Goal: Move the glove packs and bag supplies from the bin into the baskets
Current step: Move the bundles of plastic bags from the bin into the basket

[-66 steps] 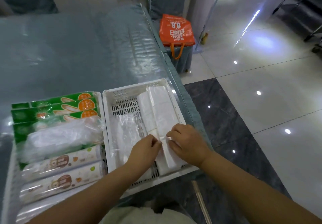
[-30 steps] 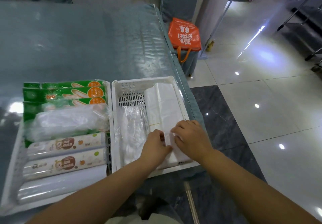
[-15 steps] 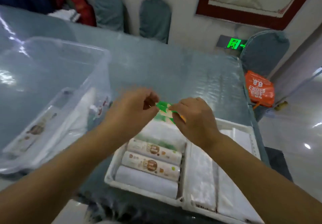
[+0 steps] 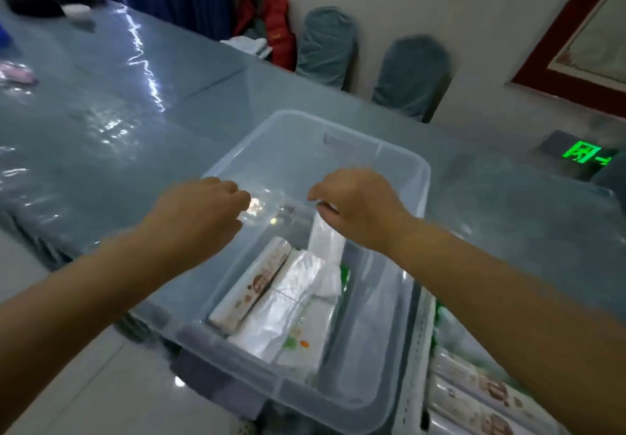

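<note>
Glove packs and bag supplies still sit in the clear rectangular plastic bin (image 4: 403, 163) on the blue-covered bench (image 4: 135, 113): a long white roll with brown print (image 4: 252, 287) along the bin's left side, a crinkled clear-wrapped white pack (image 4: 288, 302) beside it, a flat white pack with green and orange marks (image 4: 303, 346) at the bin's near end, and a white pack standing upright (image 4: 325, 238) behind them. We hold our left hand (image 4: 200, 211) and right hand (image 4: 359, 204) above the bin, each with loosely curled fingers that grip nothing. The white slotted basket (image 4: 418, 350) lies just right of the bin, already carrying printed rolls (image 4: 481, 397).

Risks, as we judge them: the slick film may slide out of a light pinch, and lifting the crinkled pack could drag the roll with it. The bin overhangs the bench edge towards us, so pressing on its near end could tip it. The basket looks crowded, and a careless drop there might spill over its rim.
</note>
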`<state>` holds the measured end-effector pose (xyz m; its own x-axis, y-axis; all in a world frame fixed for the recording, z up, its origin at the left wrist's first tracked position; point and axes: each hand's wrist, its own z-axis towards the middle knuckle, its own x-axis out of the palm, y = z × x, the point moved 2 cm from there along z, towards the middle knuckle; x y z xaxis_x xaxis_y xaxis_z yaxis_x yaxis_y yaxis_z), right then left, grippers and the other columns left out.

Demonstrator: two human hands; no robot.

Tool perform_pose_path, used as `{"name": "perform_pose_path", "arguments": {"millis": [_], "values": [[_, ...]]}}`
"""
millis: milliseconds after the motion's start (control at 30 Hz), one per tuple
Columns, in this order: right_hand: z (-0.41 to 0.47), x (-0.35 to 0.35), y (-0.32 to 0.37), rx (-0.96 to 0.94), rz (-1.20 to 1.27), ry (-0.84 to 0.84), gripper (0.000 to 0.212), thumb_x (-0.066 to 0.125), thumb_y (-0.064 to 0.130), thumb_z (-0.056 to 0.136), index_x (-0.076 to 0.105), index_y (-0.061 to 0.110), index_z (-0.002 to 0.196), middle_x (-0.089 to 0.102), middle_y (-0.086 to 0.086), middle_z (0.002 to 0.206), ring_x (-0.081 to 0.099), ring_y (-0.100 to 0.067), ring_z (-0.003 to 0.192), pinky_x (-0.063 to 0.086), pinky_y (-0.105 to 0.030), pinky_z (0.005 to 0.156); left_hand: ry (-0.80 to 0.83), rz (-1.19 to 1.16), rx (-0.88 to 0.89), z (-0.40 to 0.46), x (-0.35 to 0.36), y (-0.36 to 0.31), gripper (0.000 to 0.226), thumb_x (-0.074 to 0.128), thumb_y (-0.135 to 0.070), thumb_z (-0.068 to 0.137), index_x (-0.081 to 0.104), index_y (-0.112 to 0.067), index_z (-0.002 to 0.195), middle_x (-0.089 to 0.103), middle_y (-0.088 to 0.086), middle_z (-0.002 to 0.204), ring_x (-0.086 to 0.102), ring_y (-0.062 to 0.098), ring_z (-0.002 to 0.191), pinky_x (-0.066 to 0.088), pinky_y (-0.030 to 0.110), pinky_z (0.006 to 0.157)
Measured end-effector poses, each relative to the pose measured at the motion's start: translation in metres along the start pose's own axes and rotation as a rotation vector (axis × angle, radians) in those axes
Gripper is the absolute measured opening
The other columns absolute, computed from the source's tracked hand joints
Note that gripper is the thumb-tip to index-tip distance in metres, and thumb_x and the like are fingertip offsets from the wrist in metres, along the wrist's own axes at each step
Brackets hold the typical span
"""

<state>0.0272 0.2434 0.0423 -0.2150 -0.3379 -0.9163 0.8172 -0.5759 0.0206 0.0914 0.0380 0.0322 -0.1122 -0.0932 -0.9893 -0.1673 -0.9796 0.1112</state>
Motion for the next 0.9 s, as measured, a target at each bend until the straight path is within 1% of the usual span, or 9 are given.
{"name": "perform_pose_path", "arguments": {"millis": [167, 267, 333, 500, 667, 767, 833, 867, 900], "values": [[0.043, 0.097, -0.002, 0.192, -0.118, 0.691, 0.027, 0.054, 0.018, 0.087, 0.063, 0.021, 0.112, 0.063, -0.006, 0.116, 0.058, -0.029, 0.105, 0.045, -0.033, 0.082, 0.087, 0.106, 0.316, 0.014, 0.033, 0.049, 0.025, 0.047, -0.037, 0.088, 0.056, -0.026, 0.109, 0.064, -0.007, 0.104, 0.058, 0.017, 0.099, 0.042, 0.030, 0.087], [0.030, 0.145, -0.003, 0.253, -0.174, 0.995, 0.030, 0.055, 0.022, 0.088, 0.059, 0.016, 0.117, 0.060, -0.007, 0.122, 0.057, -0.028, 0.109, 0.049, -0.034, 0.086, 0.036, 0.026, 0.392, 0.015, 0.044, 0.056, 0.024, 0.048, -0.037, 0.087, 0.059, -0.026, 0.105, 0.066, -0.006, 0.099, 0.059, 0.018, 0.096, 0.037, 0.030, 0.088], [0.015, 0.168, -0.004, 0.381, -0.131, 1.102, 0.040, 0.061, 0.028, 0.085, 0.056, 0.011, 0.121, 0.057, -0.011, 0.124, 0.056, -0.030, 0.111, 0.049, -0.037, 0.090, 0.009, -0.037, 0.403, 0.015, 0.048, 0.058, 0.023, 0.049, -0.035, 0.085, 0.062, -0.026, 0.103, 0.067, -0.006, 0.095, 0.059, 0.018, 0.093, 0.035, 0.031, 0.087], [-0.006, 0.192, -0.004, 0.707, -0.007, 0.982, 0.067, 0.074, 0.040, 0.072, 0.045, 0.009, 0.124, 0.047, -0.014, 0.123, 0.048, -0.033, 0.112, 0.044, -0.038, 0.091, -0.020, -0.119, 0.386, 0.016, 0.051, 0.061, 0.025, 0.048, -0.032, 0.085, 0.063, -0.024, 0.103, 0.068, -0.005, 0.093, 0.060, 0.017, 0.091, 0.034, 0.030, 0.087], [-0.001, 0.187, -0.017, 0.883, 0.199, 0.947, 0.058, 0.078, 0.034, 0.070, 0.055, 0.008, 0.116, 0.055, -0.010, 0.112, 0.055, -0.029, 0.107, 0.045, -0.029, 0.081, -0.011, -0.082, 0.412, 0.016, 0.054, 0.061, 0.025, 0.046, -0.035, 0.086, 0.062, -0.025, 0.102, 0.067, -0.007, 0.093, 0.059, 0.015, 0.089, 0.036, 0.030, 0.087], [0.014, 0.165, -0.019, 0.888, 0.340, 0.925, 0.058, 0.078, 0.032, 0.071, 0.055, 0.008, 0.119, 0.055, -0.006, 0.111, 0.054, -0.024, 0.100, 0.042, -0.025, 0.075, 0.052, -0.019, 0.485, 0.021, 0.054, 0.056, 0.025, 0.048, -0.035, 0.086, 0.059, -0.023, 0.105, 0.066, -0.006, 0.097, 0.058, 0.016, 0.090, 0.038, 0.031, 0.088], [0.026, 0.142, -0.019, 0.841, 0.390, 0.849, 0.031, 0.079, 0.028, 0.070, 0.061, 0.015, 0.091, 0.053, 0.001, 0.087, 0.051, -0.015, 0.077, 0.036, -0.022, 0.057, 0.114, -0.020, 0.512, 0.027, 0.055, 0.048, 0.029, 0.050, -0.036, 0.086, 0.057, -0.023, 0.111, 0.065, -0.005, 0.103, 0.057, 0.017, 0.096, 0.041, 0.031, 0.088], [0.034, 0.126, -0.018, 0.821, 0.417, 0.795, 0.025, 0.079, 0.026, 0.068, 0.056, 0.020, 0.073, 0.048, 0.004, 0.076, 0.046, -0.012, 0.066, 0.031, -0.022, 0.052, 0.138, -0.043, 0.499, 0.032, 0.054, 0.044, 0.032, 0.052, -0.038, 0.086, 0.056, -0.022, 0.113, 0.065, -0.004, 0.105, 0.057, 0.018, 0.097, 0.044, 0.032, 0.088], [0.042, 0.110, -0.018, 0.792, 0.432, 0.740, 0.032, 0.080, 0.023, 0.067, 0.048, 0.022, 0.062, 0.044, 0.006, 0.067, 0.042, -0.010, 0.059, 0.029, -0.023, 0.049, 0.149, -0.091, 0.469, 0.038, 0.053, 0.040, 0.035, 0.053, -0.040, 0.085, 0.056, -0.022, 0.115, 0.065, -0.003, 0.106, 0.058, 0.018, 0.097, 0.046, 0.033, 0.087]]}}
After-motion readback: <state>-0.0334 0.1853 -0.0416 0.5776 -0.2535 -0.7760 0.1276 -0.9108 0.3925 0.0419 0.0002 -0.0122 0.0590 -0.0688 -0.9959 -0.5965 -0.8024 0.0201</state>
